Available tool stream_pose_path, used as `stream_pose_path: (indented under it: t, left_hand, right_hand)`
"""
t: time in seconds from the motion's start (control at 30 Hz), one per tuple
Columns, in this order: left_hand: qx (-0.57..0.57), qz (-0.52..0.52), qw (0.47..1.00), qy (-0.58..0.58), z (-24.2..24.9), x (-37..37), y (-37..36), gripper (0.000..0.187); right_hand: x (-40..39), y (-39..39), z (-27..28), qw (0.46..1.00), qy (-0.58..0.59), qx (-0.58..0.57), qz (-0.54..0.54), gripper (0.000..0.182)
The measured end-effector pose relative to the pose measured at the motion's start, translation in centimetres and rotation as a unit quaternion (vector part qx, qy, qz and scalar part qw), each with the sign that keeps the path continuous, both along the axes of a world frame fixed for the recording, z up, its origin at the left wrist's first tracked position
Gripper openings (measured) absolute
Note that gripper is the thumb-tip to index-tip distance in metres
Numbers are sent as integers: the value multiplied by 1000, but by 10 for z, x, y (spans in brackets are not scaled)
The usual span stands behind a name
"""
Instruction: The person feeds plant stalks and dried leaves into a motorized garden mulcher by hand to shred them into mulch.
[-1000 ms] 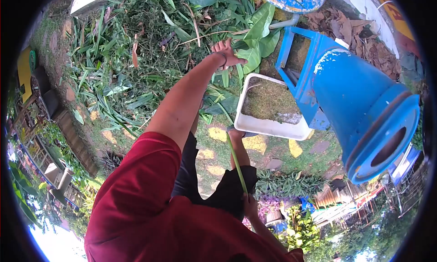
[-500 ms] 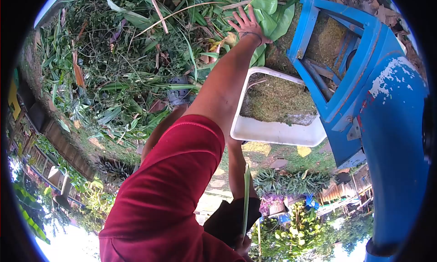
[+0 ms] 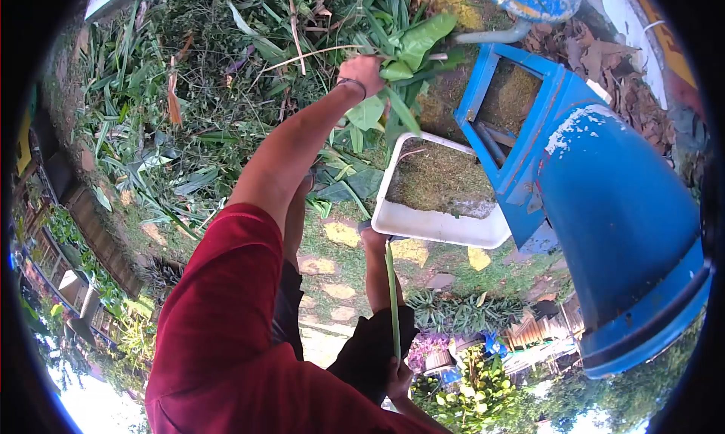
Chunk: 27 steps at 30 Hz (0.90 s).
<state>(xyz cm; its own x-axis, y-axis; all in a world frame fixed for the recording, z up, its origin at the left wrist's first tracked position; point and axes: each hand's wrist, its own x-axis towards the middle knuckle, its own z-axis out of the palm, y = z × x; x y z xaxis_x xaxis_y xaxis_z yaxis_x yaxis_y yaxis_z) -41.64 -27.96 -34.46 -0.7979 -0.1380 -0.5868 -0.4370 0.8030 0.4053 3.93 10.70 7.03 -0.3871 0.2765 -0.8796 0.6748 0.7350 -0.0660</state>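
Gripping broad green leaves (image 3: 420, 44) near a white tray (image 3: 445, 224).
From here I see the left hand (image 3: 364, 73), fingers closed around the leaves beside a tangled plant heap (image 3: 204, 94); by the dark shorts (image 3: 368, 352), the right hand (image 3: 400, 381) has its fingers around a long green stalk (image 3: 393, 306).

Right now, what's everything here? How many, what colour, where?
Plant heap: one, green, upper left
Broad leaves: several, green, upper centre
Stalk: one, green, lower centre
Rectangular tray: one, white, right of centre
Tapered cylinder on frame: one, blue, right
Worn disc: one, blue, top right
Dry leaves: many, brown, upper right
Paving stones: several, yellow, centre
Shirt: one, red, bottom
Legs: two, partly bare, centre
Left hand: one, bare, gripping broad leaves
Right hand: one, bare, gripping stalk
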Motion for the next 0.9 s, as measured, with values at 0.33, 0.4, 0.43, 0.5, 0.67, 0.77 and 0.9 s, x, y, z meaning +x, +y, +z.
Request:
stream_pose_path:
  t: [0.33, 0.4, 0.43, 0.5, 0.67, 0.77, 0.9]
  left_hand:
    - [187, 344, 916, 92, 293, 100, -186, 35]
    - [224, 407, 872, 155, 400, 103, -204, 28]
    - [250, 417, 852, 196, 408, 116, -225, 26]
    - [291, 451, 805, 253, 444, 138, -258, 25]
    - [372, 552, 692, 279, 561, 180, -290, 21]
    - [274, 540, 728, 321, 590, 199, -292, 18]
    - [374, 561, 664, 325, 638, 220, -293, 22]
  right_hand:
    - [-69, -45, 37, 987, -91, -18, 132, 59]
    - [-73, -45, 47, 984, -103, -43, 141, 58]
    - [-75, -51, 57, 986, -84, -79, 118, 57]
    - [-83, -56, 76, 987, -57, -119, 95, 56]
    - [-97, -41, 100, 981, 0, -152, 121, 54]
    - [-111, -21, 122, 973, 60, -162, 154, 56]
    - [-118, 14, 150, 968, 117, -142, 170, 54]
